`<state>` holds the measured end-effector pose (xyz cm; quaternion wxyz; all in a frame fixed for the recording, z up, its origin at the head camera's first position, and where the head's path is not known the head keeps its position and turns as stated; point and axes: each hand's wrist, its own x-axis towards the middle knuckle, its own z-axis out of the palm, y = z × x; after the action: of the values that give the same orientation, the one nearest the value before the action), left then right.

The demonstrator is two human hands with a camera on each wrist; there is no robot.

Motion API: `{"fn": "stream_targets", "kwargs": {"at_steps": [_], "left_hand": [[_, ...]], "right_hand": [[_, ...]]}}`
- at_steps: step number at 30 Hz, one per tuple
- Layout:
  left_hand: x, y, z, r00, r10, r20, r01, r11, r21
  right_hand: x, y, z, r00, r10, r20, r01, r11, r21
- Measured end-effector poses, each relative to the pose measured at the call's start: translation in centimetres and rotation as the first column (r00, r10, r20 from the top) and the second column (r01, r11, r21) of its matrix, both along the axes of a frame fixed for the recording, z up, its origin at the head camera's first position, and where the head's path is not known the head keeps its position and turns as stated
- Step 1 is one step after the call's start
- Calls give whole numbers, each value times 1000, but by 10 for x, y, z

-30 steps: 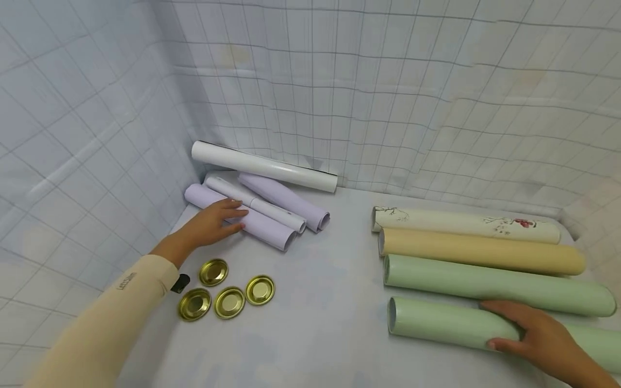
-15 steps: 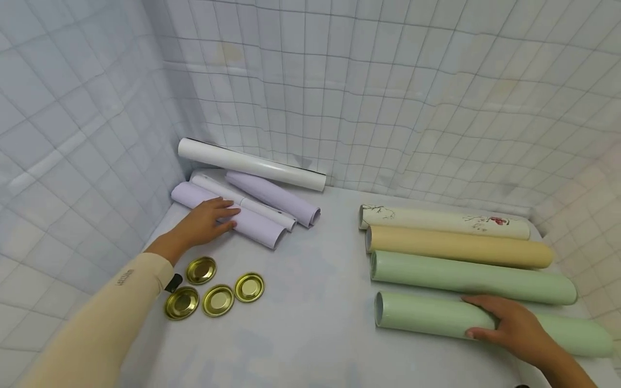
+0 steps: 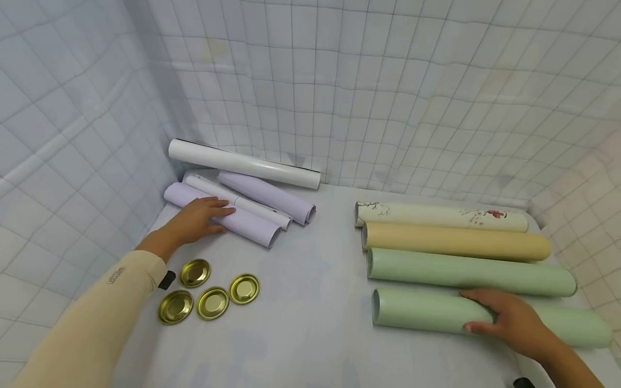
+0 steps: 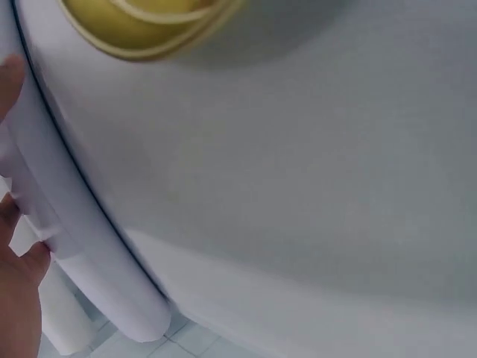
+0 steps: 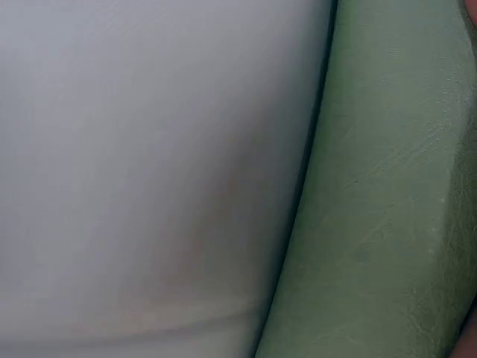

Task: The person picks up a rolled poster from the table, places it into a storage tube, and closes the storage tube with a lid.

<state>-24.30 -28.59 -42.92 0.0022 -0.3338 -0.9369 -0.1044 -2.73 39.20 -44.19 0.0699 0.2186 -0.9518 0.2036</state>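
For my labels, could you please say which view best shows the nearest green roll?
The head view: it shows both ends of that green roll; right wrist shows only a close section, left wrist none of it.

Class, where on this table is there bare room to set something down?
Bare: the middle of the table, between the gold dishes and the green rolls. Crowded: the far left, with lilac rolls and white rolls bunched by the left hand; and the right, where the yellow roll and cream roll lie close beyond the green ones.
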Motion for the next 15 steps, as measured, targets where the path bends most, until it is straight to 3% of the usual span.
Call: {"fn": "stream_targets", "kwargs": {"at_steps": [4, 7, 11, 15], "left_hand": [[4, -7, -5, 993, -37, -116, 42, 998, 40], [5, -8, -4, 989, -66, -135, 76, 994, 75], [5, -2, -2, 994, -84, -69, 90, 992, 89], [5, 5, -1, 997, -66, 32, 65, 997, 43]], "right_hand": [[2, -4, -4, 997, 49, -57, -46, 998, 43], [2, -6, -6, 997, 52, -59, -49, 997, 61], [3, -5, -4, 999, 38, -38, -35, 997, 69], [2, 2, -1, 997, 64, -49, -59, 994, 91]]}}
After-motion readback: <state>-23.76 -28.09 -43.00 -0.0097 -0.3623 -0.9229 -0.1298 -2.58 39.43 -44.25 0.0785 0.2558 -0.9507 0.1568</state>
